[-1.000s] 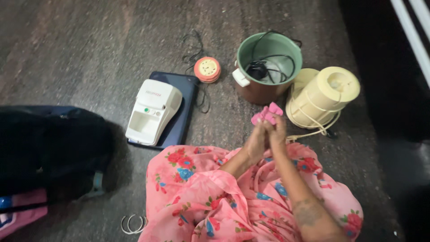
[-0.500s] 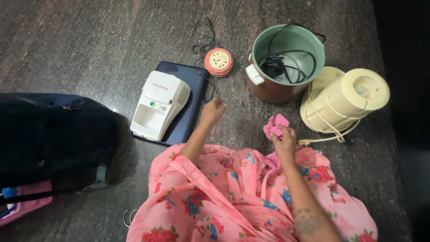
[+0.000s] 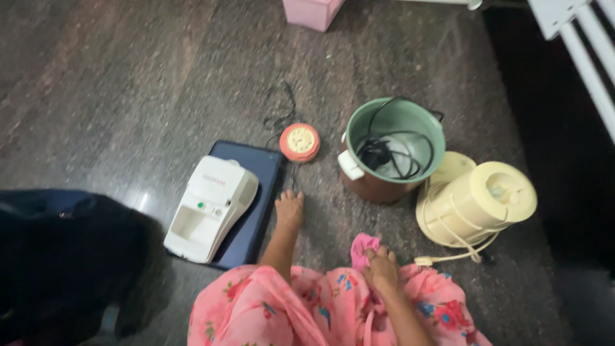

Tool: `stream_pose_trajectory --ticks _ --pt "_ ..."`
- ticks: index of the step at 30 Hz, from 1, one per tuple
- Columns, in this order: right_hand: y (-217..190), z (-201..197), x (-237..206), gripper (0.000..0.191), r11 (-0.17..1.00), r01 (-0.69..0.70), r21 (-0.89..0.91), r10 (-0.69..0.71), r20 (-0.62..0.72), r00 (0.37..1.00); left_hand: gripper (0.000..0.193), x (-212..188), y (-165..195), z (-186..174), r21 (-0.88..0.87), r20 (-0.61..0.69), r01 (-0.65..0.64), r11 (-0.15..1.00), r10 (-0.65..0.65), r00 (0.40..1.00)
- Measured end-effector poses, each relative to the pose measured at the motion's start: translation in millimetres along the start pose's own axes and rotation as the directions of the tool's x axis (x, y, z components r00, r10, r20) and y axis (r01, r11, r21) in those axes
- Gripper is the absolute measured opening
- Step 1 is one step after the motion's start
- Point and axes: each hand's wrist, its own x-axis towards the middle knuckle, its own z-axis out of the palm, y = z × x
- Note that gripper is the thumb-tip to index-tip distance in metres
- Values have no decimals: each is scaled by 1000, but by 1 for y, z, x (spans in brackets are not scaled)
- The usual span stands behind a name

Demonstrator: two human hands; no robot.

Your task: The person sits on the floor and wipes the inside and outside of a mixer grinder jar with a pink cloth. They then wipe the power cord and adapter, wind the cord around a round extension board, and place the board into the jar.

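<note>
Now left hand flat on floor beside tablet edge; right hand grasping pink cloth.

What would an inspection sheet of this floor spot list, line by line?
Surface: dark speckled stone floor.
Job's things: pink cloth under the right hand.
Clutter: white device on a dark blue pad; orange round disc; cream appliance lying on its side; black bag; pink box.
Grippers: left hand flat on the floor beside the pad; right hand grips the cloth.
Cables: black cord coiled inside the green pot; cream cord around the appliance.
Surroundings: white rails upper right.
</note>
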Motion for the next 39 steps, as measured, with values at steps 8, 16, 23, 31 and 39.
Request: stream_pose_trajectory --ticks 8,16,23,31,39 --pt "33 -14 -5 41 938 -338 -75 333 -72 940 46 -40 40 7 -86 242 -127 988 144 959" --pt "15 -33 -67 60 986 -157 -55 132 -314 940 39 -141 82 -10 -446 316 -4 895 162 935" --pt "-3 -30 -99 82 695 98 712 175 -300 938 13 -252 96 -7 -907 70 -82 413 341 938" --pt "0 -20 -151 46 -184 -254 949 178 287 941 20 -325 105 -30 -925 106 296 -238 587 803" --pt "15 -71 -193 57 54 437 898 302 -432 850 12 -297 45 -62 -1000 11 11 -15 34 999"
